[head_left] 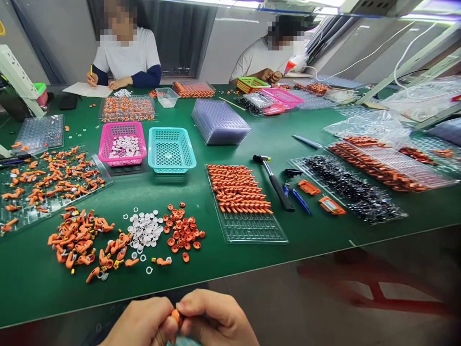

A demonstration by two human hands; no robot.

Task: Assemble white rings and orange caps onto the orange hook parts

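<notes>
Just off the front edge of the table, my left hand (144, 323) and my right hand (218, 317) meet, both closed. Between their fingertips they pinch a small orange earbud piece (175, 315), mostly covered by the fingers. Beyond them on the table lies a pile of orange earbud shells (77, 240) with yellowish tabs. Beside it are heaps of white rings and discs (146, 228) and orange round caps (183, 227). A clear tray (248, 229) to the right holds rows of orange earbud pieces (237, 190).
A pink basket (143, 144) with white parts and a turquoise basket (192, 156) stand mid-table near stacked clear trays (220, 122). A hammer (275, 185), blue-handled pliers (301, 201) and black parts (353, 185) lie rightward. Two people (126, 55) (257, 60) sit opposite.
</notes>
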